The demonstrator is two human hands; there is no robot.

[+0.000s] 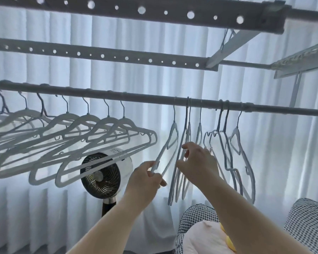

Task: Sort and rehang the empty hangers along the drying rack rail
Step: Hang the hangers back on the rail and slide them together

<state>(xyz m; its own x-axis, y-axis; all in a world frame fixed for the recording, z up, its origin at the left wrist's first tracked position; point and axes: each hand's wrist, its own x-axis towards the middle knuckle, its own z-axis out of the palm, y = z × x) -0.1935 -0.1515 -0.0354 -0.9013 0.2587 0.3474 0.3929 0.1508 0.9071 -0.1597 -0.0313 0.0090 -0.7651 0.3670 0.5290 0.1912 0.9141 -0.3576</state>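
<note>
The fingers (151, 166) of the left hand (145, 182) curl round the lower corner of one pale hanger (174, 126) and pinch it against the thumb, pulling its bottom out at a slant. The right hand (198, 162) is just beside it. Its thumb and forefinger are spread apart, with the thin arms of the hanging bunch (188, 129) passing between them. They do not look closed on anything yet.

To do this step well, I would use the right hand to hold the bunch back so that nothing snags. The left hand can then lift the pinched hanger high enough for its hook to clear the rail (136, 97) above the fingers, rather than dragging it sideways. From there it goes left to join the sorted row (106, 125).

The hangers are slim and pale, with notched shoulders and dark wire hooks. Those beyond the right fingers hang crowded and twisted at odd angles. The row to the left of the fingers faces one way and is evenly spaced. Behind and below are a fan (101, 175) and a white curtain (283, 143).
</note>
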